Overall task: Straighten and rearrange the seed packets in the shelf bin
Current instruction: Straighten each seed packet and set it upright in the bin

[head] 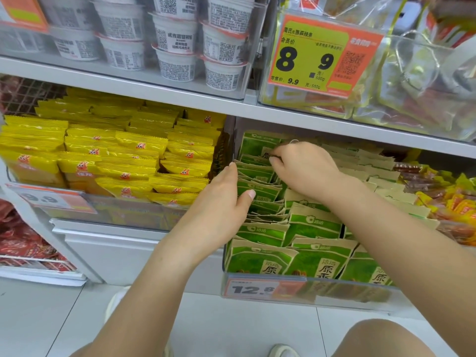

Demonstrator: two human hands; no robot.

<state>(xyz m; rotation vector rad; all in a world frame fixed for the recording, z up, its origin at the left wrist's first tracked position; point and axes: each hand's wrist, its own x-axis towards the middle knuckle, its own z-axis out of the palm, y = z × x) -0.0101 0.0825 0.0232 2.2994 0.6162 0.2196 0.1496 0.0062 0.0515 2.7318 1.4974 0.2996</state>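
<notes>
Mid-straightening: the right hand (304,168) curls its fingers onto the tops of the rear green seed packets (260,173) in the clear shelf bin (334,292), pinching one, while the left hand (224,199), fingers straight, braces the packet row's left side (thumb spread over the tops). Next, I'd judge, the pinched packets need pulling upright and squaring against that flat hand

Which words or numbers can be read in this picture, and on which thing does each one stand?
"8 9" and "9.9": orange and green price card on the upper clear bin.
"12.8": price tag on the front of the seed packet bin.
"9.9", blurred: price tag under the yellow snack packets.
"原": green seed packets.
White cup labels: too small to read.
</notes>
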